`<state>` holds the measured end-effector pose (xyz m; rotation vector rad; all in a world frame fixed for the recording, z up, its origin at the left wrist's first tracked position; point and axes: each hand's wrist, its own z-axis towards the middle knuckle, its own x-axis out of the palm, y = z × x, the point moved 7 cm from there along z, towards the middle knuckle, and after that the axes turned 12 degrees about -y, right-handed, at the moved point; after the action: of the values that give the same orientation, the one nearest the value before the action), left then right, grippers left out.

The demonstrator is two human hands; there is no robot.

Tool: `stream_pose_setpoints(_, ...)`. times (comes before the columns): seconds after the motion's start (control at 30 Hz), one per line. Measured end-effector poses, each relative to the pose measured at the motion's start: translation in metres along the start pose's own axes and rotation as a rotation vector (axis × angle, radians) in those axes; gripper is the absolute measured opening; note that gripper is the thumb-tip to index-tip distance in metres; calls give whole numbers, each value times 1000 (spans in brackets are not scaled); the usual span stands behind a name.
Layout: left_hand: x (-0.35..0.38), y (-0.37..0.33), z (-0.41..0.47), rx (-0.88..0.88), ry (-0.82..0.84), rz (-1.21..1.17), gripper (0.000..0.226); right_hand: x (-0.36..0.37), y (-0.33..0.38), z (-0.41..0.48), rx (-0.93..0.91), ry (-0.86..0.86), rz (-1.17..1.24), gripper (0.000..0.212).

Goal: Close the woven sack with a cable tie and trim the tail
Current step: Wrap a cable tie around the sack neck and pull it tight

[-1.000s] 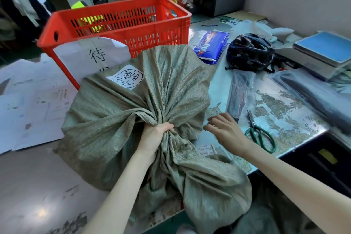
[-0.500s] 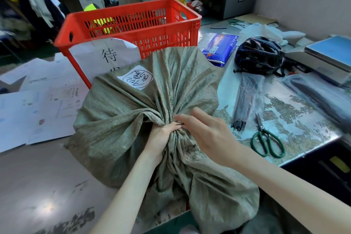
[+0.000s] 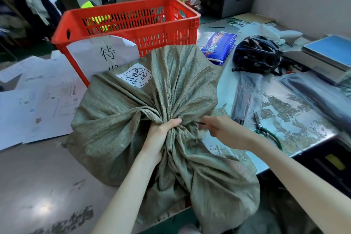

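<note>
An olive-green woven sack [image 3: 121, 116] lies on the metal table [image 3: 38, 186], its mouth gathered into a twisted neck. My left hand [image 3: 161, 131] grips that neck from the left. My right hand [image 3: 222, 129] sits just right of the neck and pinches the end of a thin black cable tie [image 3: 201, 123], which points at the neck. How far the tie goes round the neck is hidden by the folds. Green-handled scissors [image 3: 266, 129] lie on the table to the right. A clear bag of black cable ties [image 3: 245, 97] lies beside them.
A red plastic crate [image 3: 133, 24] with a paper sign stands right behind the sack. A black helmet [image 3: 256, 53], a blue packet [image 3: 218, 45] and a scale [image 3: 328, 53] are at the right. Loose paper sheets [image 3: 28, 104] cover the left of the table.
My right hand came from the table beside the scissors to the sack's neck, then drew back slightly right, now pinching a black cable tie. My left hand has kept its grip on the neck.
</note>
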<state>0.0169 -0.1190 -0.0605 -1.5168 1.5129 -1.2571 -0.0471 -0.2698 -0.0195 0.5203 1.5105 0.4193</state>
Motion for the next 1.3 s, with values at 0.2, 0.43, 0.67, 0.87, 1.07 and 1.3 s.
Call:
stream_pose_setpoints(0.2, 0, 1, -6, -47, -30, -75, 32, 26, -8, 1, 84, 168, -48, 32)
stream_pose_setpoints(0.43, -5, -5, -18, -80, -74, -91, 31, 37, 17, 22, 88, 210, -87, 24)
stream_pose_setpoints(0.67, -14, -13, -32, -8, -186, -95, 57, 41, 26, 37, 94, 199, -52, 25)
stream_pose_setpoints(0.87, -33, 5, -55, -94, -432, -356, 57, 35, 40, 39, 32, 162, 77, 25)
stream_pose_setpoints(1.07, -54, 13, -60, -58, -557, -185, 31, 35, 39, 36, 9, 158, 150, 34)
stream_pose_setpoints(1.3, -50, 19, -55, -93, -486, -96, 18, 41, 32, 40, -15, 140, 269, 33)
